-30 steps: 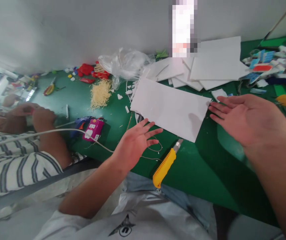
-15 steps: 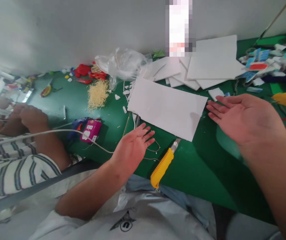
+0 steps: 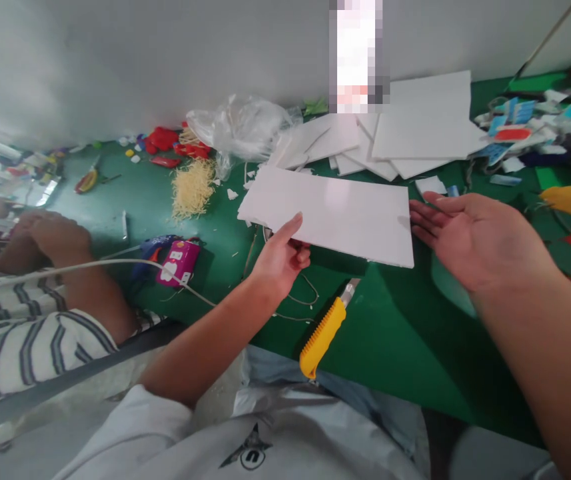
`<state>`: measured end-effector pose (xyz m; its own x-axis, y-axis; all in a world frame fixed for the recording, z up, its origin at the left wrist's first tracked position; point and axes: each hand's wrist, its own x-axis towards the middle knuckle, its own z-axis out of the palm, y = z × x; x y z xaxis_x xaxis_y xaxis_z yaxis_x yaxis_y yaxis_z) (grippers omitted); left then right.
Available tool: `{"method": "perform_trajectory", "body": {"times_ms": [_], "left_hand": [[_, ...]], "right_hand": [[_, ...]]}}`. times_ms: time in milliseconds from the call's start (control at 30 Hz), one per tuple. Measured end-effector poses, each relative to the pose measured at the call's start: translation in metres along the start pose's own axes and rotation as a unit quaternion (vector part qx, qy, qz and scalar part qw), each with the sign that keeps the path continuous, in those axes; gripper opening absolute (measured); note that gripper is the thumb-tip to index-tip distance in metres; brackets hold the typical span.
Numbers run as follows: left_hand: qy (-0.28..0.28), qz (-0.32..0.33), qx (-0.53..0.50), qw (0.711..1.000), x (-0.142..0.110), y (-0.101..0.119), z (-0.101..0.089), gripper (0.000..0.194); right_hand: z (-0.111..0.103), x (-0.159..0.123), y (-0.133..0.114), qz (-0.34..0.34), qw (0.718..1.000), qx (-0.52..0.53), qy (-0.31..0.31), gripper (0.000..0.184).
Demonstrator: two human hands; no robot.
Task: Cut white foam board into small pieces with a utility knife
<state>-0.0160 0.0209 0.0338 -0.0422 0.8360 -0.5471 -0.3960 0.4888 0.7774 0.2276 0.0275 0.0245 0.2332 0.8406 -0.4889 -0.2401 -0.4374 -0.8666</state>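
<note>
My left hand (image 3: 279,257) pinches the near edge of a white rectangular foam board (image 3: 335,212) and holds it lifted off the green table (image 3: 395,340). My right hand (image 3: 470,237) is open, palm up, its fingertips right at the board's right edge. A yellow utility knife (image 3: 326,328) lies on the table below the board, blade end pointing up toward it.
More white boards (image 3: 425,127) are stacked at the back, beside a clear plastic bag (image 3: 245,127) and a pile of pale shreds (image 3: 192,188). A pink device with a white cable (image 3: 178,261) lies left. A person in a striped shirt (image 3: 25,333) sits at the left. Coloured scraps (image 3: 530,127) lie far right.
My left hand has closed on the board's near edge and raised it off the table. The right hand stayed open by the board's right edge.
</note>
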Motion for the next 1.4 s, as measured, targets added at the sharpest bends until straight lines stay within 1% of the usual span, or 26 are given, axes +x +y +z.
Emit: {"method": "perform_trajectory", "body": {"times_ms": [133, 267, 333, 433, 567, 633, 700, 767, 867, 933, 1033, 1100, 1167, 1267, 1400], "left_hand": [[0.01, 0.041, 0.01, 0.999, 0.006, -0.007, 0.005, 0.019], [0.033, 0.132, -0.019, 0.991, 0.001, -0.016, 0.004, 0.035], [0.03, 0.153, -0.042, 0.987, -0.001, -0.018, 0.002, 0.038], [0.012, 0.121, -0.059, 0.991, 0.001, -0.017, 0.0, 0.035], [-0.009, 0.084, -0.089, 0.992, 0.004, -0.013, -0.003, 0.025], [-0.026, 0.086, -0.105, 0.99, 0.003, -0.012, -0.004, 0.021], [-0.041, 0.098, -0.118, 0.987, 0.003, -0.011, -0.004, 0.022], [-0.049, 0.098, -0.128, 0.986, 0.002, -0.01, -0.004, 0.023], [-0.045, 0.05, -0.13, 0.989, 0.003, -0.01, -0.005, 0.016], [-0.044, 0.02, -0.137, 0.989, 0.004, -0.009, -0.006, 0.01], [-0.057, 0.006, -0.157, 0.986, 0.004, -0.009, -0.005, 0.004], [-0.068, 0.0, -0.167, 0.984, 0.003, -0.009, -0.005, 0.003], [-0.073, -0.013, -0.168, 0.983, 0.002, -0.008, -0.004, 0.004], [-0.078, -0.038, -0.152, 0.985, 0.002, -0.008, -0.003, 0.006], [-0.09, -0.024, -0.109, 0.99, 0.0, -0.011, -0.002, 0.013]], "right_hand": [[0.013, -0.012, -0.006, 0.008, 0.999, 0.027, 0.022, 0.018], [0.021, -0.02, -0.008, 0.006, 0.999, 0.043, 0.023, 0.012], [0.024, -0.023, -0.008, 0.004, 0.999, 0.049, 0.021, 0.012], [0.027, -0.025, -0.008, -0.001, 0.998, 0.064, 0.017, 0.013], [0.03, -0.026, -0.008, -0.014, 0.995, 0.103, 0.006, 0.015], [0.03, -0.025, -0.007, -0.019, 0.991, 0.13, -0.004, 0.016], [0.028, -0.024, -0.005, -0.018, 0.988, 0.152, -0.013, 0.018], [0.026, -0.022, -0.005, -0.016, 0.986, 0.166, -0.019, 0.016], [0.023, -0.022, -0.004, -0.012, 0.982, 0.182, -0.043, 0.01], [0.021, -0.023, -0.005, -0.015, 0.978, 0.19, -0.079, 0.011], [0.019, -0.024, -0.004, -0.039, 0.969, 0.195, -0.149, 0.016], [0.017, -0.024, -0.002, -0.052, 0.962, 0.195, -0.181, 0.023], [0.015, -0.024, 0.0, -0.051, 0.961, 0.19, -0.195, 0.03], [0.016, -0.024, 0.004, -0.039, 0.963, 0.176, -0.198, 0.039], [0.024, -0.027, 0.007, -0.011, 0.965, 0.162, -0.207, 0.041]]}}
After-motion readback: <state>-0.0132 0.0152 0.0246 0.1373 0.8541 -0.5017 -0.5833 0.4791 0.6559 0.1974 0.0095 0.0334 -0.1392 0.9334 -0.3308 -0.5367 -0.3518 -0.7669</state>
